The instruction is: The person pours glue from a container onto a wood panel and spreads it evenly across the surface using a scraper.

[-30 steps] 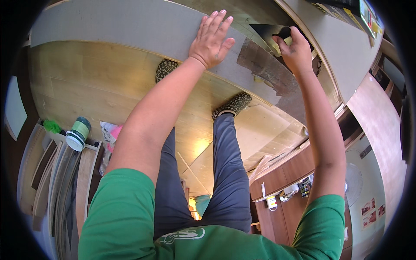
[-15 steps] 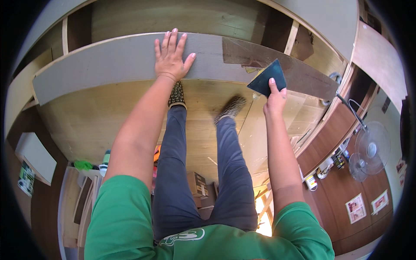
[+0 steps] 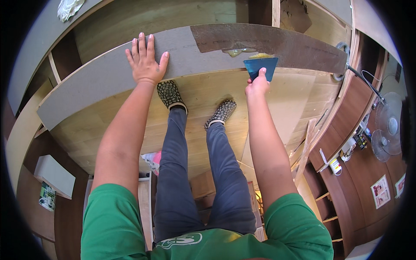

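My left hand lies open with fingers spread on the left half of a long grey board. In my right hand is a blue flat spreader, shaped like a trapezoid, its wide edge toward the board. Thumb and fingers pinch its narrow end. Yellowish paste shows along the wide edge, close to the board's surface. A puddle of yellowish glue sits on the board just beyond the spreader. The board's right part carries a brown, shiny coated area.
Beneath the board is a pale wooden surface on which my feet stand. A clear-bladed fan and a white bottle are at the right. Cardboard boxes are between my legs; a white crumpled cloth rests at the far left.
My right hand has brought the spreader left and nearer, its wide edge now toward the board's coated area. My right foot has come to rest. The view has shifted; my left hand stays on the board.
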A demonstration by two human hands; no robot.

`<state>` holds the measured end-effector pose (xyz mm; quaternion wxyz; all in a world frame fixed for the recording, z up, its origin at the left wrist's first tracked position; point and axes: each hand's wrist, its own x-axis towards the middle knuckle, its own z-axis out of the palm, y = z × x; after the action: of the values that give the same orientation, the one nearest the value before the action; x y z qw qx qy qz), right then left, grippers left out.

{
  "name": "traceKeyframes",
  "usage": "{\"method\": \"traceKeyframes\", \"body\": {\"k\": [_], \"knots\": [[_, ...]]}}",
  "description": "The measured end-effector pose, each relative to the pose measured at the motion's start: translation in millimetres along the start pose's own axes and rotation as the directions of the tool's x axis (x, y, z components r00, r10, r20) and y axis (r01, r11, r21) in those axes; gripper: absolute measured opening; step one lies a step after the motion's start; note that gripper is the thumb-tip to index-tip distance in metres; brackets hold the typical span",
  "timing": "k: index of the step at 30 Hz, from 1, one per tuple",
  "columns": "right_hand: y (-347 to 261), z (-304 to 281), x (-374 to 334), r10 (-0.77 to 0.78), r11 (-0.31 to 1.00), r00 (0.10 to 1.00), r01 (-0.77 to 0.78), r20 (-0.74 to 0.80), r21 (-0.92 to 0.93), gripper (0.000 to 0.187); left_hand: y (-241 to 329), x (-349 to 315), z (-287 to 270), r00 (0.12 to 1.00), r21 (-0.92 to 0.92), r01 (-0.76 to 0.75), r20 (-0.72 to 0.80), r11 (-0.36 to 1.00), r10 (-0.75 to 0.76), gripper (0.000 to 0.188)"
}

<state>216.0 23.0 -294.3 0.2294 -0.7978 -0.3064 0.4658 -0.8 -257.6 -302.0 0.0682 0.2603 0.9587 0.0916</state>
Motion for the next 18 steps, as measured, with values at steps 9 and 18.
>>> {"method": "traceKeyframes", "body": {"k": [9,18], "knots": [[16.4,-48.6,-4.7,0.044,0.998,0.996,-0.040,-0.083,0.055,0.037,3.3,-0.6,0.6,1.000,0.033,-0.004,0.018,0.999,0.003,0.076],[-15.4,-93.4,-92.8,0.380,0.634,0.627,-0.712,0.680,0.302,0.041,1.6,2.8,-3.0,1.000,0.064,-0.003,0.023,0.998,0.001,0.077]]}}
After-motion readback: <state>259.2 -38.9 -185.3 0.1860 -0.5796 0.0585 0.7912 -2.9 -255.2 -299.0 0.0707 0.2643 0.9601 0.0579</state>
